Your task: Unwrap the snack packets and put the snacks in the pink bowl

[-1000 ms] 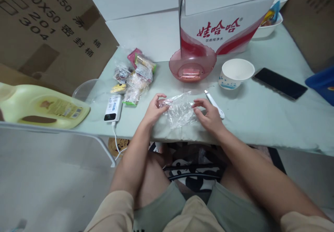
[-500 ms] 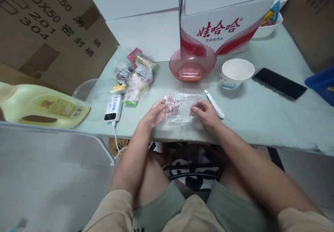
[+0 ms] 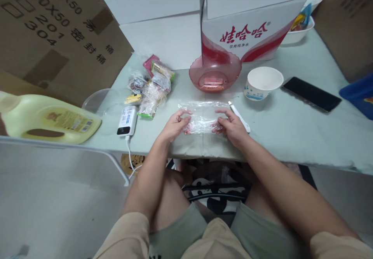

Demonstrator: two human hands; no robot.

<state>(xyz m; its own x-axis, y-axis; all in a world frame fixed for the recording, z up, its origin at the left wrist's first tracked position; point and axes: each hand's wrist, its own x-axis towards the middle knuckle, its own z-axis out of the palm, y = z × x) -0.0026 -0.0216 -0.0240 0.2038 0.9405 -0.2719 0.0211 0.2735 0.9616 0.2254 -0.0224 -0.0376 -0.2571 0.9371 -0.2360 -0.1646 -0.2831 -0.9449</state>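
A crinkled clear plastic bag [image 3: 202,121] is stretched between my two hands above the front of the table. My left hand [image 3: 176,125] pinches its left side, thumb on top. On the other side my right hand [image 3: 231,124] grips it between thumb and fingers. The bag looks see-through, with nothing visible inside. Just beyond my right hand lies a white utility knife [image 3: 239,117]. Behind the bag stands a pink translucent bowl [image 3: 198,70] with a small pink packet [image 3: 213,82] in it. A white paper cup [image 3: 264,82] stands right of the bowl.
Wrapped snacks [image 3: 154,88] are heaped at the left, near a power bank [image 3: 127,120] with a cable. A yellow jug [image 3: 52,117] lies far left. A phone [image 3: 311,93] rests at right, before a white carton [image 3: 244,33] and a white tray [image 3: 300,35].
The bag has been drawn flatter and tighter between my hands. My left hand has shifted from lying spread behind the plastic to pinching its side; the thumb now shows on top.
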